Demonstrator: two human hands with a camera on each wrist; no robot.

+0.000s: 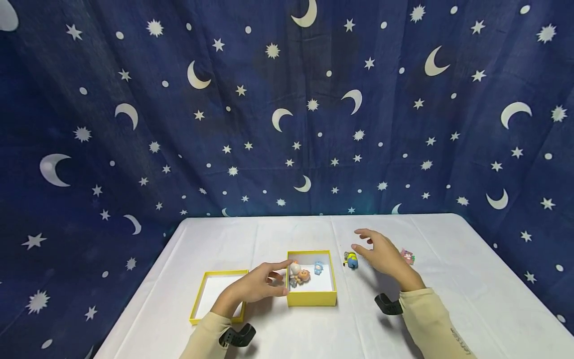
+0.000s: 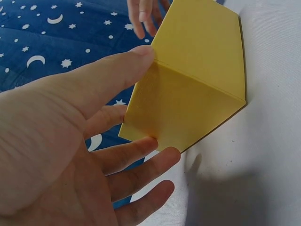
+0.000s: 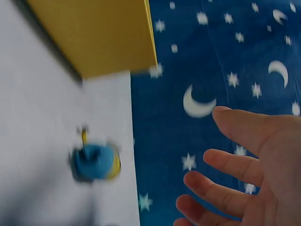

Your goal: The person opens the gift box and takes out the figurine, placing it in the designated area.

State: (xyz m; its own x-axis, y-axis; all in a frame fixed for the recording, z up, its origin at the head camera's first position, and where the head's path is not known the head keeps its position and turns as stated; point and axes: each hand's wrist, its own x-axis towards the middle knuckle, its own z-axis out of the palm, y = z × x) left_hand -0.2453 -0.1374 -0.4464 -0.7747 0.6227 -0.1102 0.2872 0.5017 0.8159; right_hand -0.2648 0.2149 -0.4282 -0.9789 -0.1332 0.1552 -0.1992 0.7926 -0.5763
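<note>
With the left hand [image 1: 255, 286], fingers spread, touching the left side of an open, white-lined yellow cardboard box [image 1: 311, 299]; with the right hand [image 1: 383, 255], fingers loosely parted, hovering near a small blue-and-yellow goggled figurine [image 1: 352, 260]. Seeing orange [image 1: 304, 275] and pale-blue figurines [image 1: 318, 268] boxed; rightmost, a pink figurine [image 1: 407, 257].

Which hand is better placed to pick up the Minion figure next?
Probably the right hand: it hovers empty near the Minion figure, while the left hand touches the yellow box, farther away.
</note>
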